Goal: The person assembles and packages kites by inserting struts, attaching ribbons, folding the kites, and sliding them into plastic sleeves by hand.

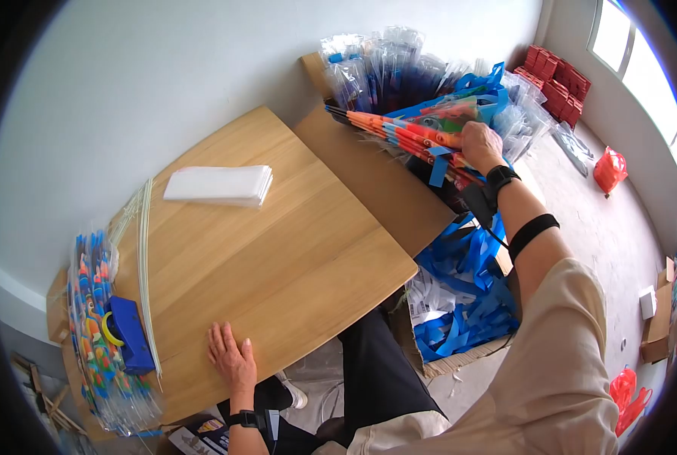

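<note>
The right hand [481,145] is curled closed on one end of the bundle [403,130]—red and orange pieces with dark tips at the opposite end. The bundle is located above the upper carton [376,178], beside the counter [278,265]; clear packs [399,61] stand upright behind it. A blue strip [438,171] hangs at the bundle's near side.

The left hand [234,360] is open, palm down and holding nothing, on the counter near its front edge. To its left are the tape dispenser [132,341], a row of thin rods [146,273] and a pile of multicoloured packs [99,326]; the dispenser lies between the rods and the pile. A white stack [217,185] lies flat toward the rear of the counter.

The lower carton [441,369]—positioned below the upper carton—contains blue ribbon [467,330]. Red blocks [554,87] are stacked in the far corner; a red bag [610,171] sits on the floor [573,205].
</note>
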`<state>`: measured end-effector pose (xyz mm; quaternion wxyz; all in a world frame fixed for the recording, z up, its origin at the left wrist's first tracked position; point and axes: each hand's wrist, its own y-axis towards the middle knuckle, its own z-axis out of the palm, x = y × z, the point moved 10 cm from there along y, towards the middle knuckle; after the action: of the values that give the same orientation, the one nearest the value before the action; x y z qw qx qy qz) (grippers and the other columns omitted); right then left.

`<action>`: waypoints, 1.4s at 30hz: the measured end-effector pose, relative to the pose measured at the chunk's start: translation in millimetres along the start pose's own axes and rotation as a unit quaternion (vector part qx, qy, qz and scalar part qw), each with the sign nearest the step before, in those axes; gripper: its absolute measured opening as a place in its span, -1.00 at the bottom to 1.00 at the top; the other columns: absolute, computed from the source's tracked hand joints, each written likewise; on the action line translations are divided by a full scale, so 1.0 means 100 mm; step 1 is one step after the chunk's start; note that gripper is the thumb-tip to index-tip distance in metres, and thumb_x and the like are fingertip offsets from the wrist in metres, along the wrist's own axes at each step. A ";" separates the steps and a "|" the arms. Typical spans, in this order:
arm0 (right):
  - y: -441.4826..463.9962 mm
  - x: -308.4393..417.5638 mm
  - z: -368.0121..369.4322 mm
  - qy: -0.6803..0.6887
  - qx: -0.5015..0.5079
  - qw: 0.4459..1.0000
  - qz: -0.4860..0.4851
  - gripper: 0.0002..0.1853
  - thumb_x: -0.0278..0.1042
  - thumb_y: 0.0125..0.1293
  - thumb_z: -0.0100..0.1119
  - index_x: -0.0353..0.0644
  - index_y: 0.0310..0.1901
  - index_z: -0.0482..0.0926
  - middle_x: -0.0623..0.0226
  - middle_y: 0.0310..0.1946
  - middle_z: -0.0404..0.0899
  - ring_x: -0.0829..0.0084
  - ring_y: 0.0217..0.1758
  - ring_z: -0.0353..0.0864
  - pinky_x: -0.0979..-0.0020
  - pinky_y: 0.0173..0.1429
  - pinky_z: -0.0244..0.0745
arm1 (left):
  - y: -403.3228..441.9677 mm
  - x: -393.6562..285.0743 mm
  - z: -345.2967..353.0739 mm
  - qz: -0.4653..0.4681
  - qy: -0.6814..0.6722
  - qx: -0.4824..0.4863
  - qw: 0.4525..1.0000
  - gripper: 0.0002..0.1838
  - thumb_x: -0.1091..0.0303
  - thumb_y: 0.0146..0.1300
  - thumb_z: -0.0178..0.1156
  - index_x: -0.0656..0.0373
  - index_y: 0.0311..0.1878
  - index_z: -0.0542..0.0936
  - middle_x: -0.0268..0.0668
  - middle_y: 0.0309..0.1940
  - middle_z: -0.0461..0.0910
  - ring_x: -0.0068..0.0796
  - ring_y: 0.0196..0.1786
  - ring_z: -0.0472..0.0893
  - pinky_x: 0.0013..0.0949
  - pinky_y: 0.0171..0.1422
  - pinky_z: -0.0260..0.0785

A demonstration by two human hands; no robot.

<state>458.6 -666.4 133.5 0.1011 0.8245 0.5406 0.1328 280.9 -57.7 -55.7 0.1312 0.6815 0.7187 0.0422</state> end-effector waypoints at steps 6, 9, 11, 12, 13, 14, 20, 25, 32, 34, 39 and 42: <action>-0.25 0.17 -0.82 0.154 -0.311 0.938 -0.023 -0.77 -0.24 0.33 0.01 -0.23 -0.33 0.51 0.11 -0.26 0.58 -0.01 -0.14 0.57 0.04 -0.06 0.44 | -0.01 -0.04 -0.06 -0.013 -0.014 0.001 1.000 -0.39 0.17 0.28 0.16 0.14 0.36 0.29 -0.03 0.42 0.18 -0.02 0.48 0.12 0.08 0.50 -0.07; -0.83 0.80 -1.18 0.259 -0.330 0.889 -0.181 -0.86 -0.35 0.33 0.03 -0.21 -0.32 0.50 0.13 -0.32 0.55 0.03 -0.18 0.55 0.08 -0.10 0.43 | 0.00 -0.04 -0.06 -0.008 -0.031 -0.011 0.999 -0.40 0.19 0.26 0.18 0.15 0.33 0.32 -0.04 0.40 0.21 -0.02 0.48 0.13 0.08 0.50 -0.07; -1.39 1.26 -1.26 0.326 -0.288 0.856 -0.278 -0.96 -0.48 0.27 0.05 -0.21 -0.32 0.49 0.14 -0.38 0.49 0.05 -0.24 0.51 0.12 -0.15 0.42 | -0.02 0.06 -0.05 -0.013 -0.034 -0.020 0.999 -0.40 0.20 0.24 0.20 0.15 0.32 0.33 -0.05 0.39 0.23 -0.02 0.47 0.14 0.08 0.50 -0.07; -1.66 1.50 -1.15 0.308 -0.259 0.848 -0.344 -0.96 -0.50 0.22 0.07 -0.23 -0.29 0.49 0.13 -0.39 0.46 0.04 -0.25 0.49 0.14 -0.17 0.42 | -0.04 0.09 -0.08 0.017 -0.095 -0.046 0.994 -0.40 0.25 0.22 0.23 0.17 0.31 0.33 -0.04 0.37 0.27 0.00 0.44 0.19 0.04 0.49 -0.02; -1.93 1.71 -0.99 0.289 -0.228 0.835 -0.409 -0.92 -0.53 0.18 0.08 -0.25 -0.27 0.49 0.13 -0.41 0.44 0.04 -0.26 0.48 0.15 -0.18 0.41 | -0.07 0.13 -0.11 0.045 -0.153 -0.072 0.985 -0.39 0.29 0.19 0.26 0.18 0.31 0.33 -0.04 0.34 0.30 0.03 0.41 0.24 0.01 0.47 0.03; -2.16 1.88 -0.80 0.273 -0.195 0.826 -0.453 -0.90 -0.53 0.14 0.08 -0.26 -0.28 0.47 0.13 -0.42 0.42 0.04 -0.27 0.47 0.16 -0.19 0.41 | -0.08 0.26 -0.07 0.031 -0.147 -0.073 0.986 -0.39 0.29 0.19 0.26 0.18 0.31 0.33 -0.04 0.34 0.30 0.03 0.41 0.24 0.01 0.47 0.03; -2.94 2.28 0.22 0.277 0.050 0.800 -0.530 -0.89 -0.54 0.07 0.07 -0.23 -0.33 0.40 0.15 -0.40 0.43 0.08 -0.22 0.48 0.15 -0.12 0.43 | -0.30 1.19 0.06 -0.193 -0.596 -0.167 0.761 -0.51 0.38 0.31 0.20 0.22 0.28 0.37 -0.05 0.17 0.43 -0.22 0.23 0.44 -0.22 0.29 0.32; -3.05 2.16 0.66 0.227 0.105 0.798 -0.549 -0.89 -0.60 0.05 0.04 -0.20 -0.35 0.42 0.16 -0.38 0.45 0.05 -0.18 0.48 0.16 -0.05 0.40 | -0.29 1.56 -0.10 -0.207 -0.457 -0.176 0.847 -0.46 0.41 0.24 0.25 0.22 0.28 0.37 -0.09 0.16 0.42 -0.17 0.23 0.42 -0.18 0.33 0.27; -2.91 2.08 0.70 0.097 0.031 0.870 -0.482 -0.91 -0.53 0.05 0.07 -0.18 -0.37 0.47 0.24 -0.30 0.49 0.16 -0.08 0.50 0.19 0.01 0.38 | 0.00 1.48 -0.63 -0.210 -0.270 -0.223 0.913 -0.45 0.20 0.06 0.40 0.20 0.11 0.50 -0.06 0.11 0.47 -0.04 0.20 0.41 -0.08 0.32 0.22; -2.94 2.10 0.66 0.117 0.029 0.874 -0.471 -0.88 -0.55 0.04 0.07 -0.19 -0.34 0.49 0.24 -0.26 0.51 0.15 -0.06 0.49 0.18 0.01 0.38 | 0.13 1.27 -0.51 -0.198 -0.258 -0.080 0.942 -0.56 0.24 -0.01 0.43 0.17 -0.05 0.59 -0.12 -0.09 0.63 -0.09 0.04 0.56 -0.10 0.16 0.38; -3.08 2.25 0.59 0.191 0.068 0.877 -0.436 -0.72 -0.52 0.00 0.15 -0.22 -0.17 0.55 0.16 -0.06 0.54 0.08 0.09 0.48 0.14 0.16 0.37 | 0.22 0.88 -0.41 -0.125 -0.145 0.099 0.976 -0.64 0.27 -0.04 0.44 0.18 -0.16 0.64 -0.05 -0.29 0.68 -0.05 -0.17 0.66 -0.12 -0.06 0.50; -3.36 2.42 0.56 0.299 0.121 0.824 -0.467 -0.53 -0.45 -0.05 0.28 -0.22 0.00 0.53 0.08 0.10 0.49 0.03 0.24 0.42 0.11 0.33 0.30 | 0.10 0.70 -0.30 -0.082 0.030 0.285 0.955 -0.71 0.27 -0.01 0.42 0.25 -0.29 0.64 -0.02 -0.32 0.67 -0.01 -0.16 0.66 -0.08 -0.06 0.49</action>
<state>278.6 -312.7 3.0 -0.1160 0.3995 0.8763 0.2429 280.9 16.4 -33.2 -0.0867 0.6275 0.7581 -0.1548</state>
